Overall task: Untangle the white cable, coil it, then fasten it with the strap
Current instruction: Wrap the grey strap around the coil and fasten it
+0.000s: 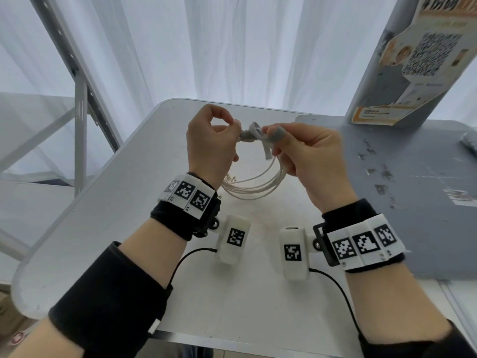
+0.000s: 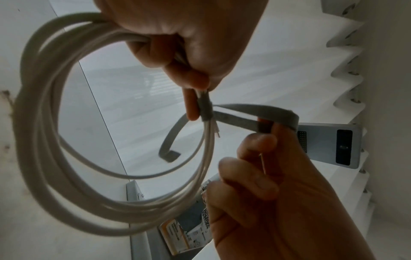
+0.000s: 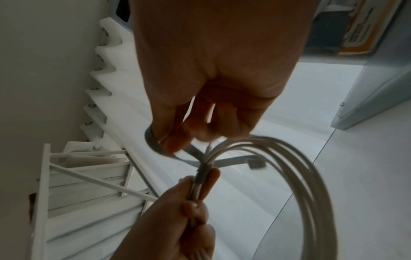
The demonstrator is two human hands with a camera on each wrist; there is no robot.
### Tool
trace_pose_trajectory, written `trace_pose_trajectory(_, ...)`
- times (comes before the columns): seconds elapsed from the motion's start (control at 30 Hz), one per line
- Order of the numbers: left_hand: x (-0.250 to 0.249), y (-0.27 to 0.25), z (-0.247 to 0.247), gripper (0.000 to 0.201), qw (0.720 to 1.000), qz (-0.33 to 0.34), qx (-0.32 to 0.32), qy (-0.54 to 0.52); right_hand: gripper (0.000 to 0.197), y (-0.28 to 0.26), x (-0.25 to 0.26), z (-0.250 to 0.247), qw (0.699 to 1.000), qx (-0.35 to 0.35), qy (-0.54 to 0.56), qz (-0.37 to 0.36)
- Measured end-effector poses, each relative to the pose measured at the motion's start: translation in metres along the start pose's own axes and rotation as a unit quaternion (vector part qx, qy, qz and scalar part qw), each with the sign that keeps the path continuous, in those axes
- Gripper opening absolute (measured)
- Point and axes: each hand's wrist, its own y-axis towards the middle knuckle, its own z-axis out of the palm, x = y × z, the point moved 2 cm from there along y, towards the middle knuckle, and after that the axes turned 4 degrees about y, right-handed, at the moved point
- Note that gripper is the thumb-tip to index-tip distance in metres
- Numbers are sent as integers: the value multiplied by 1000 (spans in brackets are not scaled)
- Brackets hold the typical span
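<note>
Right hand (image 1: 307, 156) fingers pinch grey strap (image 2: 244, 114) loop, pulling right of the bundle; left hand (image 1: 209, 140) pinches coiled white cable (image 2: 55, 140) beside the wrap, above desk (image 1: 103, 228).

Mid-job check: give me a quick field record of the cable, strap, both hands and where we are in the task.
cable: white, coiled in several loops, held above the table
strap: grey, wrapped round the bundle, tail loose
left hand: pinches the bundled loops beside the strap
right hand: pulls the strap, looped over a fingertip
stage: coiled; fastening under way, not finished
</note>
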Motion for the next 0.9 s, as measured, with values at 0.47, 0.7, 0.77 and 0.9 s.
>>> trace_pose_trajectory(0.47,6,4,-6,21,998,-27,-53,-13,9,-3,-10,4,996,76,37,10)
trace_pose_trajectory(0.7,6,3,-6,22,998,-27,-54,-14,14,-4,-9,5,992,93,78,25)
trace_pose_trajectory(0.77,7,3,-6,22,998,-29,-51,-12,15,-5,-9,5,991,105,84,24)
trace_pose_trajectory(0.9,9,5,-7,22,998,-33,-57,-12,11,-2,-13,4,990,118,77,4)
